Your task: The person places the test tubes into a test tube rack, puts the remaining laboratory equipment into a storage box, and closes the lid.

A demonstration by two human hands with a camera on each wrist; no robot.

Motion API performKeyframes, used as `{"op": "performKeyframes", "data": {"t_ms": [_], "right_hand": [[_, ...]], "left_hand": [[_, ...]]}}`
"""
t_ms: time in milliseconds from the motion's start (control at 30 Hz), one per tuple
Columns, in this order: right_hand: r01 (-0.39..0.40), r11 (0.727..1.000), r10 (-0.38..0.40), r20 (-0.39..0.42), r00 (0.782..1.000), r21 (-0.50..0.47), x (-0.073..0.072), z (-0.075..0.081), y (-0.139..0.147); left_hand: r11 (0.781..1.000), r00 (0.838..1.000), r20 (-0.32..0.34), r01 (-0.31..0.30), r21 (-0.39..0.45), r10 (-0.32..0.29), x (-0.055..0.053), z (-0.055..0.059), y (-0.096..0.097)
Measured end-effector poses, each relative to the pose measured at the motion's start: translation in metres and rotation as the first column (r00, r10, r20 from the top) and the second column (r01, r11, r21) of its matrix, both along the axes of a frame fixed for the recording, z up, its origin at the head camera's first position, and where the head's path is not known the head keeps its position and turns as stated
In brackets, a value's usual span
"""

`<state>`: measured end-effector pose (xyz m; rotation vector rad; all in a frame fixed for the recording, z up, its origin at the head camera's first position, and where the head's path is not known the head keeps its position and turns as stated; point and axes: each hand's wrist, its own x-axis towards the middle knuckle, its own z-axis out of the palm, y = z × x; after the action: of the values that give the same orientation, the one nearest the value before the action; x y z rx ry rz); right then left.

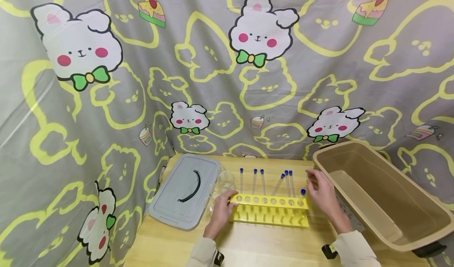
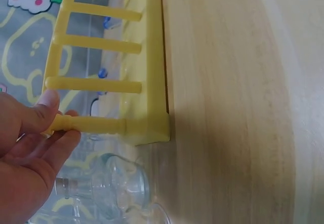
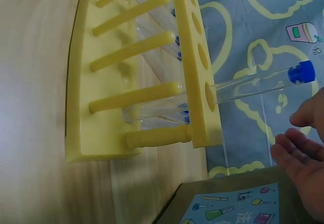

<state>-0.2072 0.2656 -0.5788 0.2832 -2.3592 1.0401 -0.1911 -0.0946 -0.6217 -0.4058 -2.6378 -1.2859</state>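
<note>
A yellow test tube rack [image 1: 269,222] stands on the wooden table in front of me. My left hand [image 1: 223,207] grips its left end, thumb and fingers around the end post [image 2: 101,124] in the left wrist view. One clear test tube [image 3: 258,86] with a blue cap stands in the rightmost hole. Just right of that tube is my right hand [image 1: 323,190], its fingers relaxed and apart from the cap, holding nothing. Several more blue-capped test tubes [image 1: 254,182] lie on the table behind the rack, partly hidden by it.
Clear glassware [image 2: 124,183] stands just left of the rack. Farther left lies a grey lid [image 1: 177,210] with a black handle. A large tan bin [image 1: 383,176] sits at the right, close to my right forearm. A patterned curtain [image 1: 213,93] hangs behind the table.
</note>
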Motion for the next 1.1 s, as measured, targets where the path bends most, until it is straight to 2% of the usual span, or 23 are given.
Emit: {"op": "performKeyframes", "data": {"t_ms": [233, 600, 800, 933, 1100], "right_hand": [[-0.019, 0.997, 0.009, 0.121, 0.993, 0.08, -0.028, -0.002, -0.001], [-0.131, 0.981, 0.093, 0.243, 0.966, 0.142, -0.06, -0.007, -0.002], [-0.161, 0.978, 0.101, 0.369, 0.924, 0.135, -0.069, -0.017, -0.002], [-0.171, 0.977, 0.097, 0.449, 0.888, 0.128, -0.075, -0.022, -0.002], [-0.182, 0.977, 0.099, 0.518, 0.85, 0.111, -0.086, -0.025, 0.0]], "left_hand": [[1.0, 1.0, -0.012, -0.003, 0.005, 0.003, -0.008, 0.002, -0.002], [1.0, 1.0, -0.017, 0.007, 0.003, -0.007, -0.005, 0.0, -0.001], [1.0, 0.998, -0.06, 0.0, 0.016, 0.001, -0.003, -0.004, -0.001], [1.0, 0.996, -0.085, -0.004, 0.0, 0.004, -0.004, -0.006, -0.001], [1.0, 0.997, -0.081, -0.02, -0.006, 0.019, -0.005, -0.005, -0.001]]}}
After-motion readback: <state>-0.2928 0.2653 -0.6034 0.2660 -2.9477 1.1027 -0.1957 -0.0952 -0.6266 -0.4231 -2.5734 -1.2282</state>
